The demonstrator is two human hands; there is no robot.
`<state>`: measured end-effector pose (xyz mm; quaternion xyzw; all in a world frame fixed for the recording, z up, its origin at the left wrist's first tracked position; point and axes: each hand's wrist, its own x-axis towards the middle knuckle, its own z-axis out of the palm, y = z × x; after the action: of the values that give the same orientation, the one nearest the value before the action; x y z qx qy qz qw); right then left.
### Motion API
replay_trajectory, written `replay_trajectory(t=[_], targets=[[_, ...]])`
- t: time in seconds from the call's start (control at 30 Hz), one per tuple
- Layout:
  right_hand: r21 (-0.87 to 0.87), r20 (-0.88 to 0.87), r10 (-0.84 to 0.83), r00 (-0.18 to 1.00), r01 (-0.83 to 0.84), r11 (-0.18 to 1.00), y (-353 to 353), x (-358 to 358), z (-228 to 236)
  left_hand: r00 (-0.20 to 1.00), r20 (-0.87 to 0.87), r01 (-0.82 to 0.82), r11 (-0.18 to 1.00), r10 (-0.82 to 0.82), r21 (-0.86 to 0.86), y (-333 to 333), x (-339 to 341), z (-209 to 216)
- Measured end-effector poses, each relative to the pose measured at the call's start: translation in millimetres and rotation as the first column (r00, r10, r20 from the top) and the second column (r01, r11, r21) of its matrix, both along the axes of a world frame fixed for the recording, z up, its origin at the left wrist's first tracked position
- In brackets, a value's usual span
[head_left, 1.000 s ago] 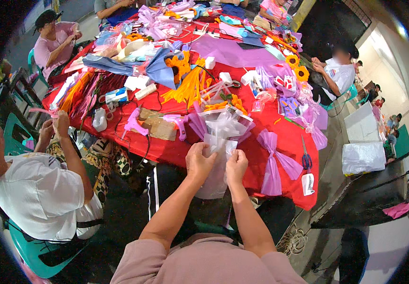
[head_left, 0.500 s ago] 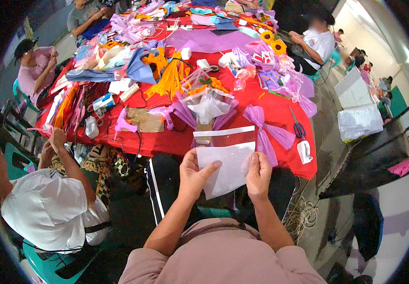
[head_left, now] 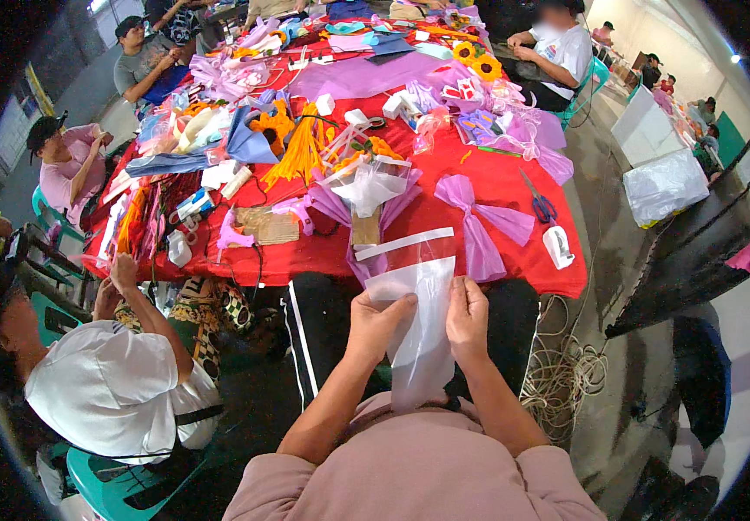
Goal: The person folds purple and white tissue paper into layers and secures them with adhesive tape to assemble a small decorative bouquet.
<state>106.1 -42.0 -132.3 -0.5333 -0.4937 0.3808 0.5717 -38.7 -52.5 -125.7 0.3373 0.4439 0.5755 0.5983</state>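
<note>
Head view: a translucent white sheet (head_left: pixel 418 326) is held in front of the person's chest, just past the near edge of the red-covered table (head_left: pixel 514 267). Its long axis runs nearly upright in view, the wide end with a white strip pointing toward the table and the narrower end toward the person. The left hand (head_left: pixel 379 319) grasps the left edge, thumb across the face; the right hand (head_left: pixel 469 319) pinches the right edge between thumb and fingers. Beyond the strip lies a small bouquet (head_left: pixel 366 187), its pale wrapper flaring open away from the person, with orange pieces at the mouth and purple wrap around it. A purple bow (head_left: pixel 483 227) lies to its right, near the scissors (head_left: pixel 544 207), whose blades point away. Farther right sits a whitish plastic bag (head_left: pixel 666 185); what it contains cannot be told.
</note>
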Motion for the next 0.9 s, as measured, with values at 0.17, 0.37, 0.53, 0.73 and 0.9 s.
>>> replay_trajectory(t=[0.17, 0.37, 0.53, 0.73, 0.9], targets=[[-0.068, 0.018, 0.014, 1.000, -0.012, 0.998, -2, -9, -21, 1.000, -0.028, 0.001, 0.999, -0.002, -0.033, 1, 3, -28], [-0.030, 0.090, -0.064, 0.994, 0.067, 0.997, 12, -18, -40, 0.998, -0.043, -0.047, 0.999, 0.046, -0.015, 9, 5, -30], [0.035, 0.209, -0.099, 0.973, 0.093, 0.995, 16, -21, -32, 0.997, -0.078, -0.032, 0.997, 0.026, -0.073, 16, 1, -11], [0.130, 0.190, -0.114, 0.975, 0.090, 0.987, 15, -26, -13, 0.997, -0.060, -0.041, 0.999, 0.040, -0.022, 22, 0, -6], [0.134, 0.138, -0.013, 0.990, -0.006, 0.991, 8, -24, -7, 0.994, -0.017, -0.107, 0.994, 0.107, 0.014, 21, 5, -6]])
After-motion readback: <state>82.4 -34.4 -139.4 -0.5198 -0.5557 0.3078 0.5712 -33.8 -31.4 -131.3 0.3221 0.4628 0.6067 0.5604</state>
